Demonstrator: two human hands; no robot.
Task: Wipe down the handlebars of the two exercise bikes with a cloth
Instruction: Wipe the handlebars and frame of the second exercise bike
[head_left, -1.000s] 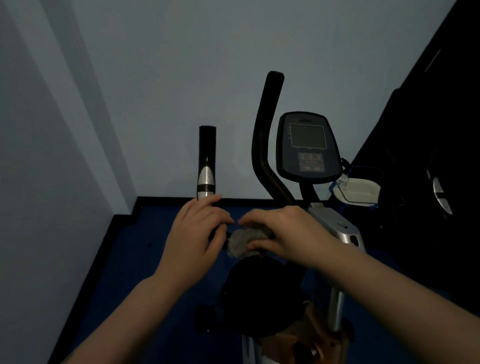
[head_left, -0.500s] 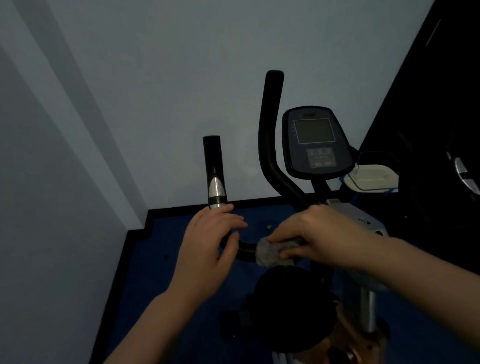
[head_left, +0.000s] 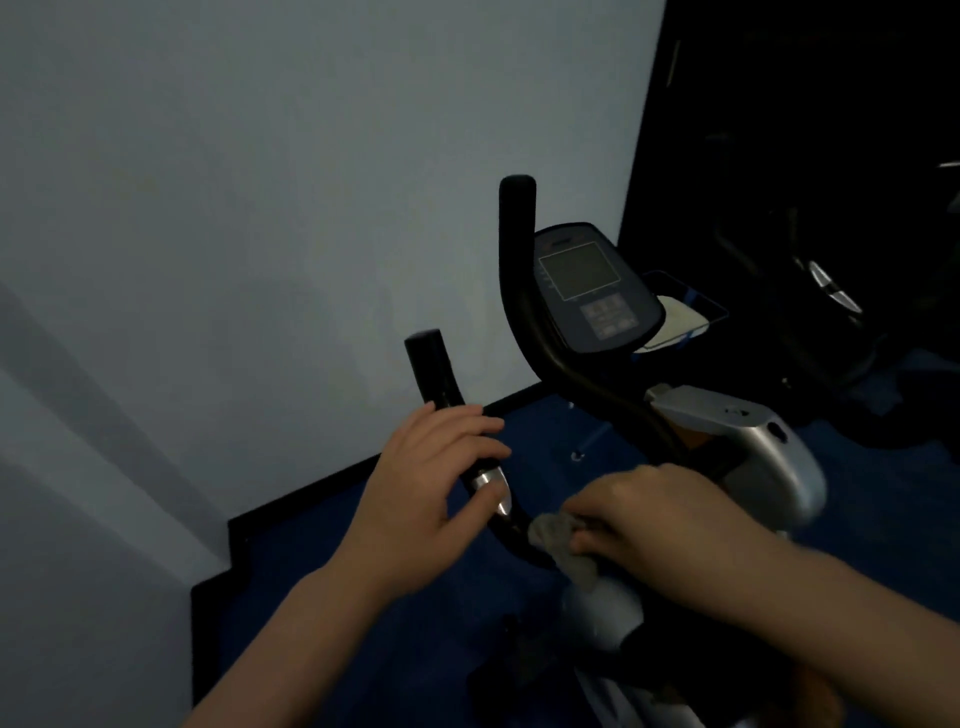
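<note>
An exercise bike stands before me with black handlebars: a left grip (head_left: 432, 369) pointing up and a taller right bar (head_left: 514, 249) curving beside the console (head_left: 592, 291). My left hand (head_left: 426, 483) is curled around the left grip at its silver sensor band (head_left: 491, 486). My right hand (head_left: 660, 514) presses a small grey cloth (head_left: 558, 540) against the low curved middle of the handlebar. Part of the cloth is hidden under my fingers. The second bike (head_left: 831, 291) is a dark shape at the right with a silver sensor showing.
A pale wall (head_left: 260, 208) closes the left and back, with a black skirting (head_left: 291, 499) along the blue floor (head_left: 395, 649). The bike's silver frame cover (head_left: 753, 441) sits just right of my right hand. A white item (head_left: 678, 319) lies in a holder behind the console.
My view has swung left and tilted. My left hand has closed over the left grip's sensor band. The right hand with the cloth has slid down the bar's lower curve.
</note>
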